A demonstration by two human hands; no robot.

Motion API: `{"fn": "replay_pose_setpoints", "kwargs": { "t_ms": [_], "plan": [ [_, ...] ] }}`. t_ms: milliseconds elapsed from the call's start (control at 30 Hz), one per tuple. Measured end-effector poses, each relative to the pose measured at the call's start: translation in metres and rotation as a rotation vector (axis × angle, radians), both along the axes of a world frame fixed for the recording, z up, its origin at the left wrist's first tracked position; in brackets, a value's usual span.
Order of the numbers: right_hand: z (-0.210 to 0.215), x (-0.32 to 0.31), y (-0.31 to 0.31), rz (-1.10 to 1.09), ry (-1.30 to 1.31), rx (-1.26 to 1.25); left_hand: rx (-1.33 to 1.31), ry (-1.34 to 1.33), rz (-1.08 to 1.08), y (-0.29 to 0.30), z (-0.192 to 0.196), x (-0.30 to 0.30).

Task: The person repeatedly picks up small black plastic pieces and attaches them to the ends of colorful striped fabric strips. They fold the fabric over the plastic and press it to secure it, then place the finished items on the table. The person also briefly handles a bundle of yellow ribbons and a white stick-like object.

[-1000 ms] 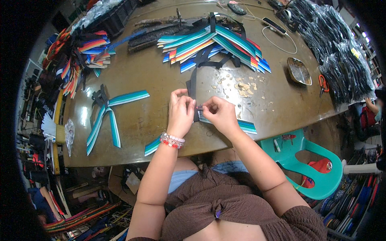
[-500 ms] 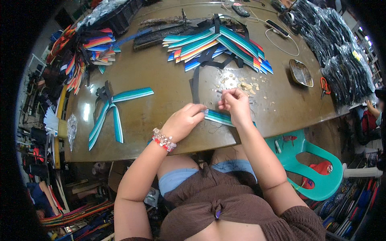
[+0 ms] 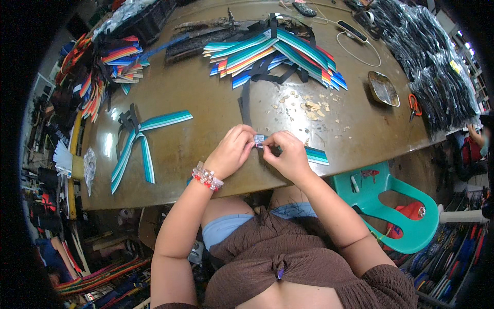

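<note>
Near the table's front edge lies a teal, white and dark striped strap [image 3: 317, 156], its middle covered by my hands. A small pale label [image 3: 259, 139] shows on it between my fingertips. My left hand [image 3: 232, 150], with a beaded bracelet at the wrist, is closed in a pinch on the strap at the label's left side. Thumb and forefinger of my right hand [image 3: 288, 155] are pinched at the label's lower right corner. From the strap a black webbing band [image 3: 246, 105] runs away toward the far pile.
Striped straps [image 3: 280, 49] are piled at the back, with more bundles [image 3: 121, 59] far left. A teal strap [image 3: 141, 135] lies left. Small tan pieces [image 3: 311, 108], a metal dish [image 3: 383, 88], orange-handled scissors [image 3: 414, 104] and wrapped black stacks [image 3: 437, 72] are right. A green chair [image 3: 381, 206] stands below.
My right hand has come down from above the strap to the label, its fingertips now meeting it. My left hand stays near the label, slightly further left.
</note>
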State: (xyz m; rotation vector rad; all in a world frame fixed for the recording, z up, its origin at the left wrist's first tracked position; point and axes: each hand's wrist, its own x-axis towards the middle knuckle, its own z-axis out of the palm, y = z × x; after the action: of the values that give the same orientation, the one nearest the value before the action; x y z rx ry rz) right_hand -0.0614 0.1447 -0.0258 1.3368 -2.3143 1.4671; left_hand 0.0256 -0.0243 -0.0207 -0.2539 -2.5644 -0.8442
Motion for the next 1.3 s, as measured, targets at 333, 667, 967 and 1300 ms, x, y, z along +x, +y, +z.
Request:
{"fn": "replay_pose_setpoints", "kwargs": {
  "t_ms": [333, 667, 967, 1300],
  "plan": [
    [-0.002, -0.007, 0.002, -0.049, -0.389, -0.104, 0.006, -0.031, 0.026, -0.002, -0.009, 0.005],
    [0.000, -0.032, 0.014, 0.003, -1.175, -0.546, 0.339, -0.433, -0.217, 0.108, 0.008, 0.051],
    [0.060, -0.043, 0.021, 0.474, -0.385, 0.334, 0.353, -0.158, 0.518, 0.019, 0.011, 0.034],
    [0.158, -0.229, -0.096, 0.126, 0.237, 0.491, -0.298, -0.200, 1.060, -0.220, 0.011, 0.104]
  ]
}}
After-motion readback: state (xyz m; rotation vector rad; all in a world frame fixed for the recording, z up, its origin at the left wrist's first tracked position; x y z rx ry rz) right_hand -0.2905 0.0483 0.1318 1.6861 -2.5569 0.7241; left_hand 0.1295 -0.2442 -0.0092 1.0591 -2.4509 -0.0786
